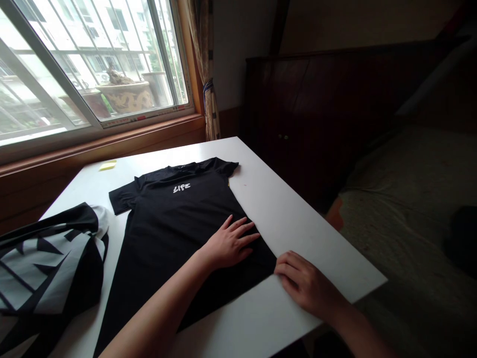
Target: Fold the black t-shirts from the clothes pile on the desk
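Note:
A black T-shirt (167, 238) with a small white print on its chest lies spread on the white table (298, 219), its collar toward the window. My left hand (231, 242) rests flat on the shirt's right part, fingers spread. At the shirt's near right corner, my right hand (300, 281) has its fingers curled and pinched on the hem. The tips of those fingers are partly hidden. My left forearm covers some of the lower shirt.
A black, grey and white garment (48, 268) is heaped at the table's left. A yellow paper note (108, 165) lies near the far left edge. Beyond are a window (97, 64) and a tied curtain (209, 89). A dark wooden cabinet (294, 109) and a bed (406, 199) stand on the right.

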Demonstrator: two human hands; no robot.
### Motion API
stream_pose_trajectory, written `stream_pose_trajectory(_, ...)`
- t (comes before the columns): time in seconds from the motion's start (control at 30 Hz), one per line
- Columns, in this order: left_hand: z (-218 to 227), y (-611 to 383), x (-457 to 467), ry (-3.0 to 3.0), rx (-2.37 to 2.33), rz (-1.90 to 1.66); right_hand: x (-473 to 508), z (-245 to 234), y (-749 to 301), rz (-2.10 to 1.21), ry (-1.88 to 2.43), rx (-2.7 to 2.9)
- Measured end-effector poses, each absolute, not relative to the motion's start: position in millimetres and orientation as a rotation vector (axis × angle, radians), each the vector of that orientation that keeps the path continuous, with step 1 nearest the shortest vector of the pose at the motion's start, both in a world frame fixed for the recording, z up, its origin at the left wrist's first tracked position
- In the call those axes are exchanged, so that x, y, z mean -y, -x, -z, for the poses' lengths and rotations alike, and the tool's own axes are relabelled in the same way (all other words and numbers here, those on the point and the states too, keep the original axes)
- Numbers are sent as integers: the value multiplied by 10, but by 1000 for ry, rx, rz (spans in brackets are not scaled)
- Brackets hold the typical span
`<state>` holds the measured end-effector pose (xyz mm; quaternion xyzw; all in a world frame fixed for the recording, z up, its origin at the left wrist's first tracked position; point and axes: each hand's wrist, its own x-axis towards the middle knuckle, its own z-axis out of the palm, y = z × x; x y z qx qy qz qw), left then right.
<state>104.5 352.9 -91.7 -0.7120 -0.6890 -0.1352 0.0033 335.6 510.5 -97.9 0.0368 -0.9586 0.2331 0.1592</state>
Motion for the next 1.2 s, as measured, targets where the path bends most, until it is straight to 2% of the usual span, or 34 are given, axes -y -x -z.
stream_pose_trajectory(0.3, 865, -1142, -3496, 2231, 2180, 354, -5188, 953, -3395, -621, -54, 2722)
stream_pose_trajectory(0.57, 926, -1149, -3488, 2201, 2165, 416, -5163, 1012, -3302, -440, -5, 2661)
stream_pose_trajectory(0.7, 919, -1122, -3480, 2206, 2147, 442, -5165, 1041, -3300, -451, 42, 2595)
stream_pose_trajectory(0.87, 850, -1075, -3467, 2254, 2114, 466, -5128, 1081, -3329, -483, 167, 2552)
stream_pose_trajectory(1.2, 561, -969, -3712, 2376, 1946, 413, -5046, 1113, -3378, -259, 166, 2433)
